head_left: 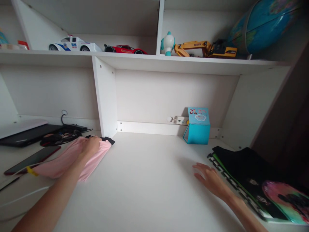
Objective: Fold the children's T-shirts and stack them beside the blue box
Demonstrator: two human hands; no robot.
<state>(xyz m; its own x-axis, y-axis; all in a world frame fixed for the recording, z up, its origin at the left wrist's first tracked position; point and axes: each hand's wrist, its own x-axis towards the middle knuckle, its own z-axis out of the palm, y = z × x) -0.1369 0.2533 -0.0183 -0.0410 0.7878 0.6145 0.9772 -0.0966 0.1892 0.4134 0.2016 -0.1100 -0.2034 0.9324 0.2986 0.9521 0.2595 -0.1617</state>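
My left hand (91, 145) rests on top of a folded pink cloth (63, 161) lying on the white desk (145, 180), with its fingers curled down over the far end of the cloth. A black piece of fabric (108, 139) peeks out at that end. My right hand (209, 178) lies flat on the bare desk with the fingers stretched out, holding nothing. It sits just left of a black printed garment (256, 180) with a checked edge.
A teal box (198, 126) stands at the back near a socket. At left lie a laptop (21, 132), a phone (31, 160) and cables. The shelf above carries a white toy car (73, 44), a red toy car (125, 49), a yellow excavator (205, 48) and a globe (263, 24).
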